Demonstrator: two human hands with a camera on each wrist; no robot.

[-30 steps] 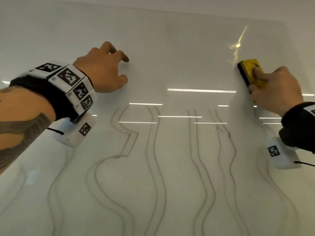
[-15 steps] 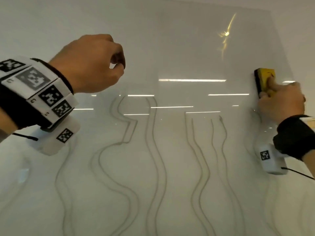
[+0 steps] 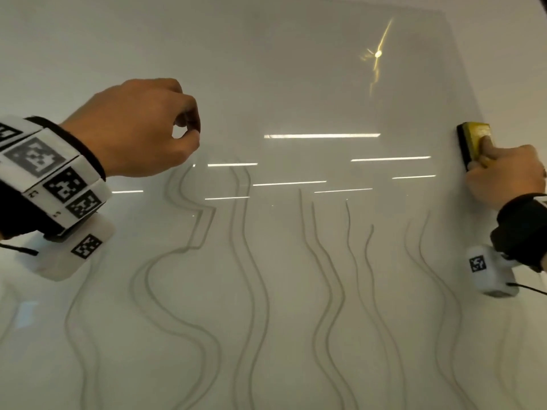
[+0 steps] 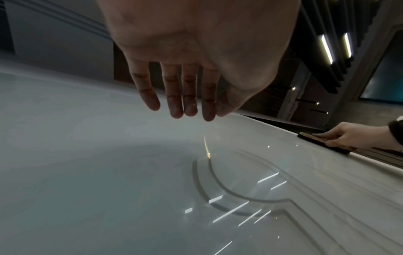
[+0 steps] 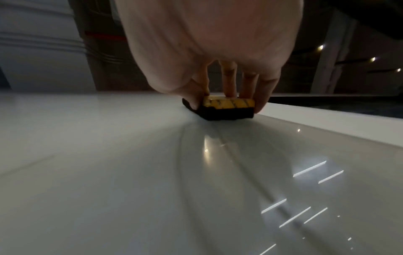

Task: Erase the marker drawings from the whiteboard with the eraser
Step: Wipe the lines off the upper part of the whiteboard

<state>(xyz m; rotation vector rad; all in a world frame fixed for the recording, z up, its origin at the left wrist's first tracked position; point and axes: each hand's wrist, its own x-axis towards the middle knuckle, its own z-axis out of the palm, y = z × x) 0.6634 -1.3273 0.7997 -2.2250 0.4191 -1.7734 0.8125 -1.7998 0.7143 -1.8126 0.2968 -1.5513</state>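
The whiteboard [image 3: 296,84] carries several wavy grey marker lines [image 3: 248,261] across its lower half; its upper part is wiped. My right hand [image 3: 488,156] grips the yellow eraser [image 3: 473,140], black felt down, pressed on the board at its right edge. In the right wrist view the thumb and fingers pinch the eraser [image 5: 229,108] by its sides. My left hand [image 3: 194,131] hovers over the board's upper left with loosely curled fingers and holds nothing. The left wrist view shows the fingers [image 4: 187,96] hanging relaxed above the surface and the eraser [image 4: 322,143] far right.
The board's right edge [image 5: 327,120] runs just beside the eraser, with a dark drop beyond it. Ceiling lights reflect as bright streaks [image 3: 322,136] on the glossy surface. A white wall lies past the board's top.
My right hand slid the eraser rightward and down to the board's right edge, wiping the tops of the right-hand lines. My left hand lifted off the board and its fingers curled in.
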